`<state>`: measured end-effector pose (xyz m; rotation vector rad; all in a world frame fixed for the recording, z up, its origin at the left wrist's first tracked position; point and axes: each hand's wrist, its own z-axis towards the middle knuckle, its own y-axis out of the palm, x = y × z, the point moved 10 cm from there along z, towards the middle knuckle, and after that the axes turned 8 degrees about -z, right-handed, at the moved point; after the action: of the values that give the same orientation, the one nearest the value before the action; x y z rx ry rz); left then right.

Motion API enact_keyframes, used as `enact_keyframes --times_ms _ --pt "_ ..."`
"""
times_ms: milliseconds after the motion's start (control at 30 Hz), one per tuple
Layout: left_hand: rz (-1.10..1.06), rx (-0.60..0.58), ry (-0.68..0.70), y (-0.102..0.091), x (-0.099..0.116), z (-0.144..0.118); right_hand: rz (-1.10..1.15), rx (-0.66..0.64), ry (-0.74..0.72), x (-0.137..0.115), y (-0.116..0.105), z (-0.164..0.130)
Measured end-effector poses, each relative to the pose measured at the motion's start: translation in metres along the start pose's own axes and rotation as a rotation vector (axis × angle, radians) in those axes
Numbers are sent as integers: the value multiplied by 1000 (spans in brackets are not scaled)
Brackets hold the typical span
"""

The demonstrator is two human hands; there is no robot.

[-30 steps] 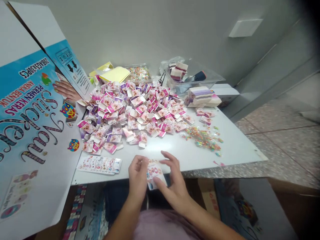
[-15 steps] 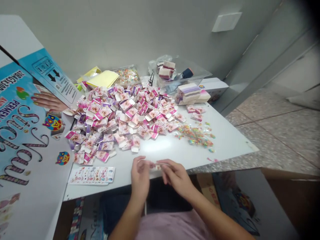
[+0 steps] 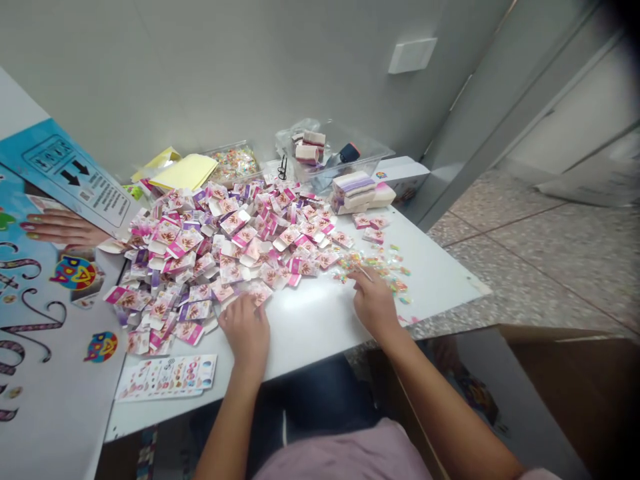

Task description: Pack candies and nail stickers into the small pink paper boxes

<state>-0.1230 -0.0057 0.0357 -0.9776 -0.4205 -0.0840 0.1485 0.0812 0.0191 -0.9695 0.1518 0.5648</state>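
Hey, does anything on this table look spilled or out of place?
Possibly: colourful bits lie scattered loose by the right hand, while similar ones sit in a clear tray at the back. The small boxes are heaped at all angles, some with flaps open. Whether either is accidental, I can't tell.

1 white plate (image 3: 413, 55) on grey wall (image 3: 240, 73) — speckled floor (image 3: 540, 233)

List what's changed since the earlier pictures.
The left hand moved left and forward to the small boxes, the right hand right and forward to the candy packets. A thin pale piece shows at the right hand, possibly the card both held; the left hand's grip is unclear. The sticker cards stayed put.
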Motion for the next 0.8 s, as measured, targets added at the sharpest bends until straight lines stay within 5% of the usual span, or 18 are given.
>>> enact_keyframes --times_ms 167,333,400,533,600,800 --pt "-150 -26 54 -28 9 -30 -112 -102 -45 -8 29 10" --pt "-420 -461 24 -21 9 -57 -158 -100 -20 -8 29 12" --pt "-447 -552 -65 -18 0 -62 -109 -55 -21 -20 19 6" --pt "-642 -520 -221 -12 -6 -58 259 -11 -32 -61 10 -22" --pt "-822 -463 -251 -7 0 -53 272 -6 -15 -74 15 -34" --pt "-1143 -346 -327 9 12 -50 5 -3 69 -43 25 -28"
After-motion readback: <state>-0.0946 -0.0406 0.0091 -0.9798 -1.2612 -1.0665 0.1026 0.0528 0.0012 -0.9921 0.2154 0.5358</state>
